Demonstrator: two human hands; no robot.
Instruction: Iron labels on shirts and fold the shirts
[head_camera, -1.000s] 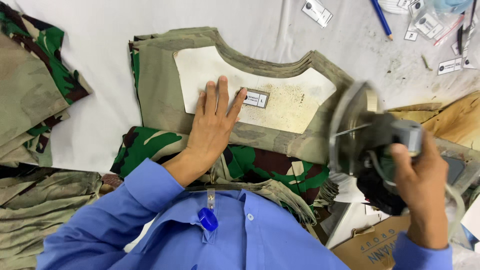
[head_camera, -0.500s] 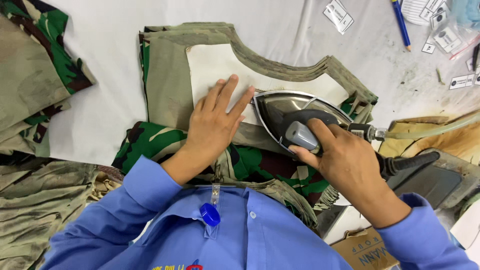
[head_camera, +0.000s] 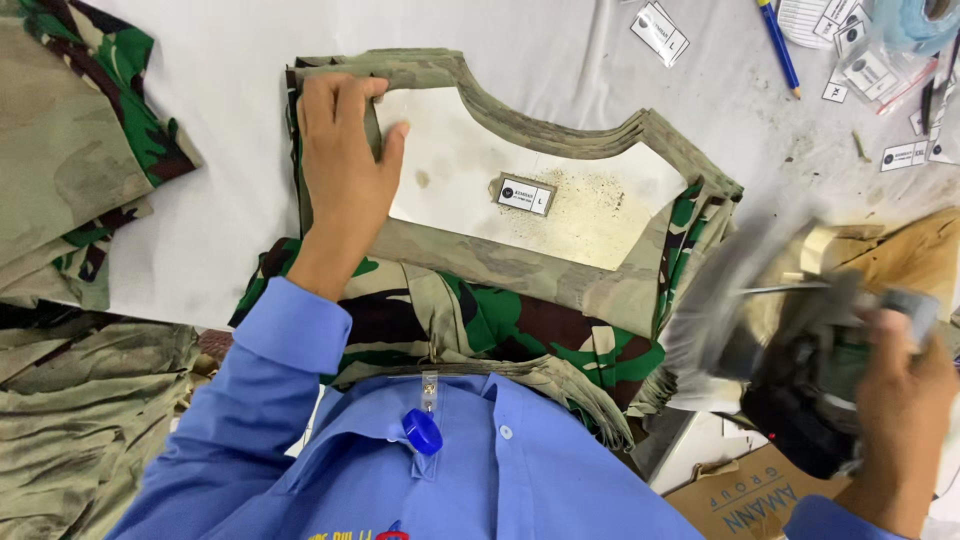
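A stack of camouflage collar-shaped fabric pieces (head_camera: 520, 260) lies on the white table (head_camera: 220, 200), with a stained white template (head_camera: 520, 190) inside the curve and a small label (head_camera: 526, 194) on it. My left hand (head_camera: 345, 160) pinches the top left corner of the fabric stack, fingers curled over its edge. My right hand (head_camera: 900, 420) grips the handle of a steam iron (head_camera: 770, 320), blurred and lifted off to the right of the fabric, near the table's edge. The iron's soleplate faces left.
Piles of camouflage garments (head_camera: 70, 180) lie at the left and lower left. Small labels (head_camera: 660, 30), a blue pen (head_camera: 778, 45) and bagged tags (head_camera: 870, 70) sit at the top right. A cardboard box (head_camera: 740, 500) stands below the table edge at lower right.
The iron was pressing on the label half a second ago; now my right hand has pulled it off to the right. My left hand moved from the fabric's middle to its top left corner.
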